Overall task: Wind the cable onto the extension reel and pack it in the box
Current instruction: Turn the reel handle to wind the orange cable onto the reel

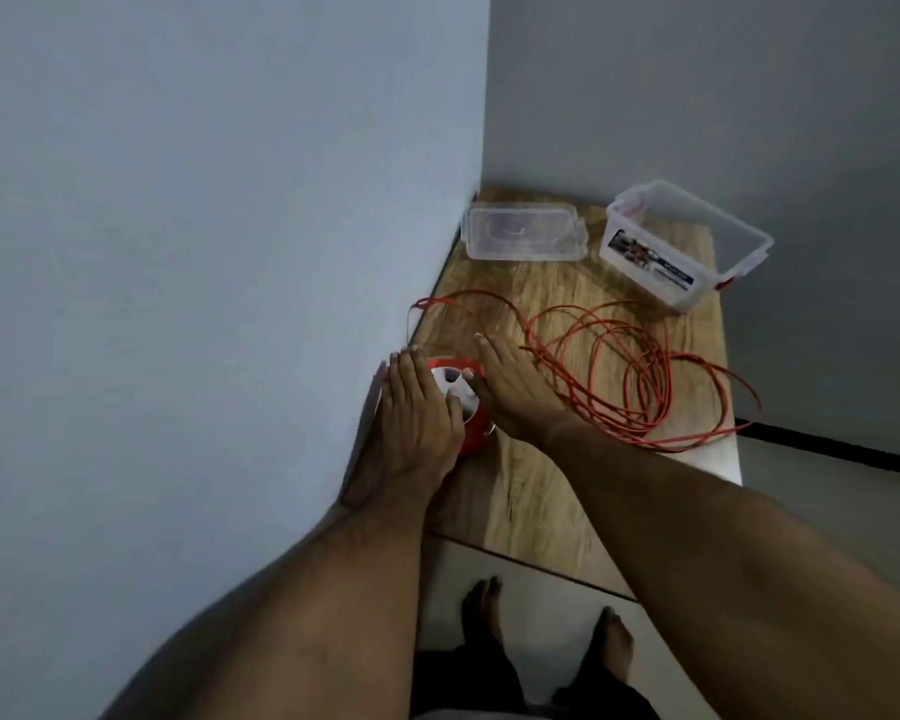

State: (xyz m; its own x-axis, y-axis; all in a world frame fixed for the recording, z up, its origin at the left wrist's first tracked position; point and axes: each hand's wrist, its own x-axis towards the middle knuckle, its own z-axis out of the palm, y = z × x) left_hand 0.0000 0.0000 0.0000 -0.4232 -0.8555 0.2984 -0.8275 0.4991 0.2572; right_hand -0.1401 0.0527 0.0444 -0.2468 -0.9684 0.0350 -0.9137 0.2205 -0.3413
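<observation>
— Where are the hands?
— Both arms reach forward; the left hand lies flat, fingers straight.
— And the other?
— The right hand is spread too, palm down.

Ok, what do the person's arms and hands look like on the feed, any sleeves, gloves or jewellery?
Both forearms are bare up to the frame edge, with no sleeves showing. The left hand and right hand wear no gloves, and no rings, watch or wristbands are visible. Fingernails look short. Lower down are dark trouser legs and bare feet.
</observation>
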